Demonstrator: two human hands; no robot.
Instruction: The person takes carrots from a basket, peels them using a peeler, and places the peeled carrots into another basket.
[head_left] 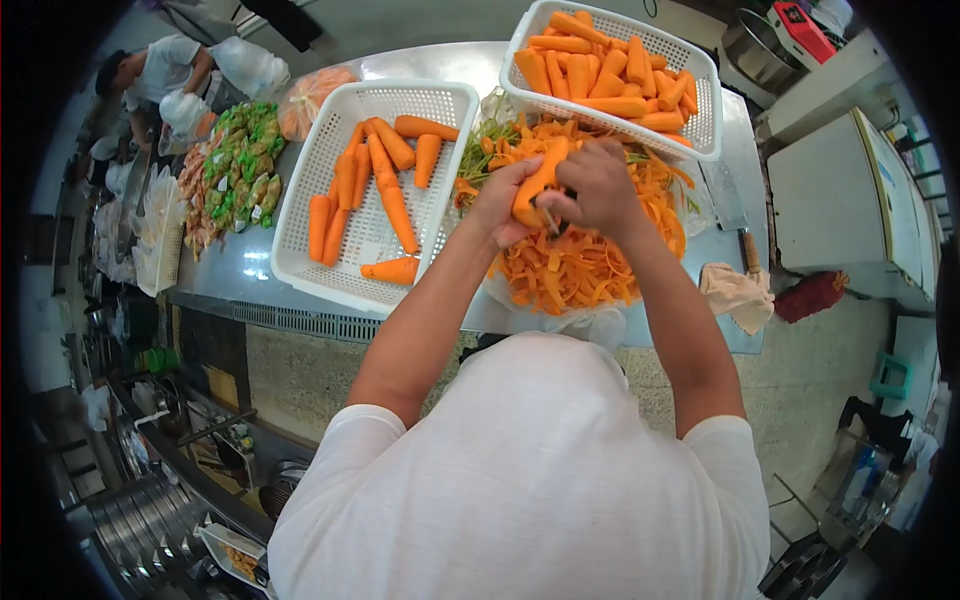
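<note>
Here's the carrot (537, 193) between the hands, gripped by the left hand (503, 204), long axis slanting away rightward, the right hand (603, 190) clenched round a peeler (551, 224) by its near end. Shavings (560, 270) below, carrot-filled basket (711, 108) beyond.

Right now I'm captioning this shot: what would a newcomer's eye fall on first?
Most likely the big heap of orange peelings at the middle of the metal table. Just above it, the left hand holds a carrot and the right hand grips a small tool. Next come two white baskets of carrots, the near basket left of the heap and the far basket beyond it.
</note>
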